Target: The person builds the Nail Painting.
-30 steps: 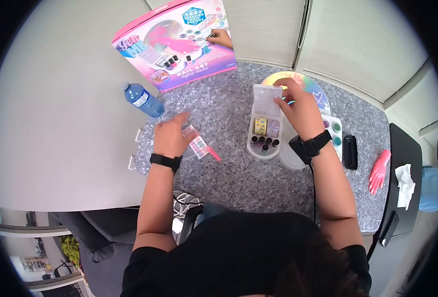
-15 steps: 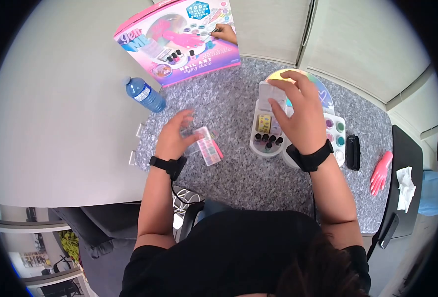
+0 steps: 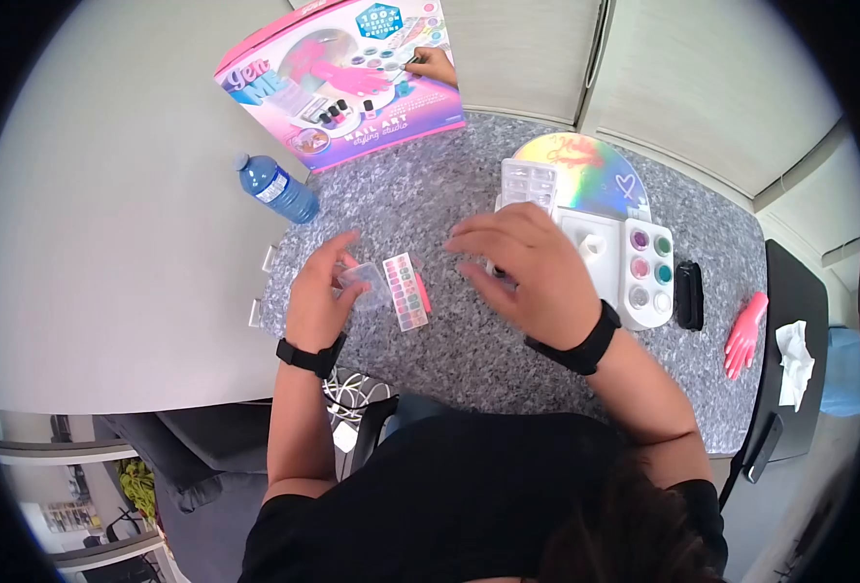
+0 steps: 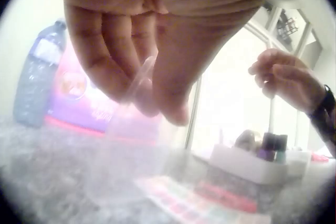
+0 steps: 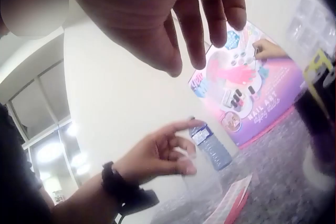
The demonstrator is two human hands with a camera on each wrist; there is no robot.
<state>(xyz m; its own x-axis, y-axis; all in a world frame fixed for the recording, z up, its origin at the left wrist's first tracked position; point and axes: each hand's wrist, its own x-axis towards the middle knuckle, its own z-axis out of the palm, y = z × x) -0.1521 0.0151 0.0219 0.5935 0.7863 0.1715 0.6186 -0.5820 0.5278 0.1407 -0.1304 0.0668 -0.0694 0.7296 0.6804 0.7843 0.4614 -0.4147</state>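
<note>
My left hand [image 3: 318,296] pinches a clear plastic case [image 3: 364,288] between thumb and fingers. In the left wrist view the clear case [image 4: 126,150] hangs below the fingertips, close over the table. Just right of it lies a sheet of small colored nail stickers [image 3: 407,293], partly over a flat pink piece [image 3: 423,290]. My right hand [image 3: 537,272] hovers palm down with relaxed fingers, holding nothing. It hides most of the white organizer, whose clear compartmented lid [image 3: 529,180] stands raised behind it. Dark-capped polish bottles [image 4: 274,145] show in the left wrist view.
A blue water bottle [image 3: 279,189] and the nail art box [image 3: 352,87] stand at the back left. A shiny rounded panel [image 3: 590,175] rises behind the paint pots [image 3: 651,267]. Farther right lie a black case [image 3: 689,294] and a pink model hand [image 3: 744,335].
My right hand has left the raised lid and come down and left. My left hand has let go of the sticker sheet and now grips the clear case.
</note>
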